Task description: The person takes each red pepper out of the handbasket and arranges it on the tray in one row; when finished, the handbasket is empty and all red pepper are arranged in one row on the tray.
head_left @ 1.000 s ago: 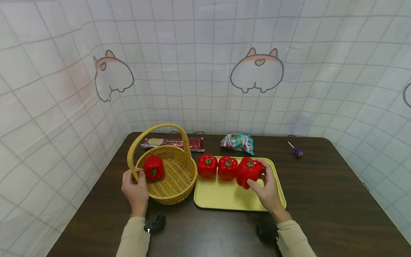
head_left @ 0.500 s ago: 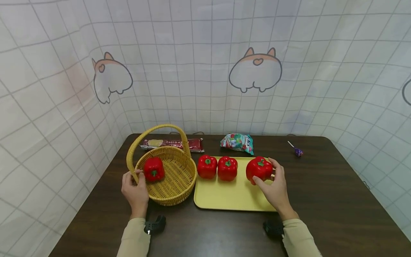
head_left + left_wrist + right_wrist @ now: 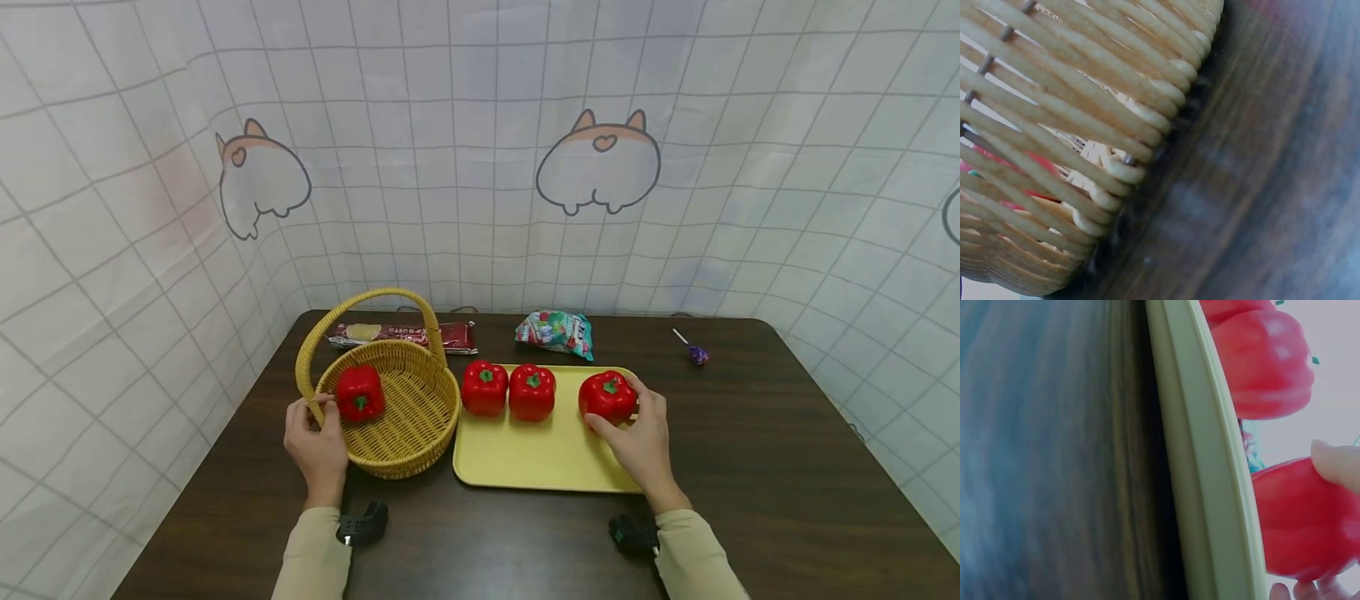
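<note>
Near the right end of the yellow tray (image 3: 517,463), my right hand (image 3: 647,437) grips a red bell pepper (image 3: 606,397), thumb on the near side and fingers round the far side. The right wrist view shows this bell pepper (image 3: 1304,519) low behind the tray rim, between thumb and fingertips; whether it touches the tray is hidden. Two more bell peppers, one at the tray's left end (image 3: 484,389) and one beside it (image 3: 532,393), stand on the tray. My left hand (image 3: 318,450) holds the left rim of the yellow wicker basket (image 3: 408,421) by its handle. Inside lies another bell pepper (image 3: 360,393).
Behind the basket lies a long dark red snack packet (image 3: 450,337). A teal candy bag (image 3: 556,333) sits behind the tray, and a purple lollipop (image 3: 697,356) lies to the right. White grid cloth (image 3: 480,167) hangs round the dark wooden table (image 3: 787,467).
The right hand has carried its bell pepper rightward, away from the two others on the tray, and slightly lowered it. Left hand and basket have stayed put.
</note>
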A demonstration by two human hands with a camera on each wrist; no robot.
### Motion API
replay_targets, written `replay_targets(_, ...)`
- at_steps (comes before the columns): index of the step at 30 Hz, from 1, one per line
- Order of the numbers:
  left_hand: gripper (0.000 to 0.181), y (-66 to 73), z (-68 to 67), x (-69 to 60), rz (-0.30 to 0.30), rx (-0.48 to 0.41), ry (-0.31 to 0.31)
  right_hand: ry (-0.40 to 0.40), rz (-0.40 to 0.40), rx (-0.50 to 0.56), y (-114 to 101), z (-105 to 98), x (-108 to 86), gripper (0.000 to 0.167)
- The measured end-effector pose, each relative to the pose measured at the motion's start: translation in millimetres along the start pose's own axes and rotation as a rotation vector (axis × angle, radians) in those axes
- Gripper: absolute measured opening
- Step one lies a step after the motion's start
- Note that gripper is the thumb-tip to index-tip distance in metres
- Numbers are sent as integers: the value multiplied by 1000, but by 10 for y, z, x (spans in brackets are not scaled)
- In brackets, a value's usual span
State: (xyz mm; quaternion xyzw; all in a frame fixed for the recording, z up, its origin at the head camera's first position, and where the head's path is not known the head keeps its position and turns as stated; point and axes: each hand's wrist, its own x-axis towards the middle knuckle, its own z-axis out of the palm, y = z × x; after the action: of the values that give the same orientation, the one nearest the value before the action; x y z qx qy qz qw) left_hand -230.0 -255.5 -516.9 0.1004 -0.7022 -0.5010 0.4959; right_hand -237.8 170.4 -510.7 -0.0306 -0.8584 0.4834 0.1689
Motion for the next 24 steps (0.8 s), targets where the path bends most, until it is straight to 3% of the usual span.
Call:
replay_targets(8,6,0,-1,3,-8,-14,2,6,-30,-8,-18,38,-21,79)
replay_targets(16,8,-13,-5,5,-22,-4,-5,-4,-157,47,-38,22,-18,65)
replay_targets(24,9,-1,-8,5,-22,-2,-9,-25,-151,46,-37,43,-20,71)
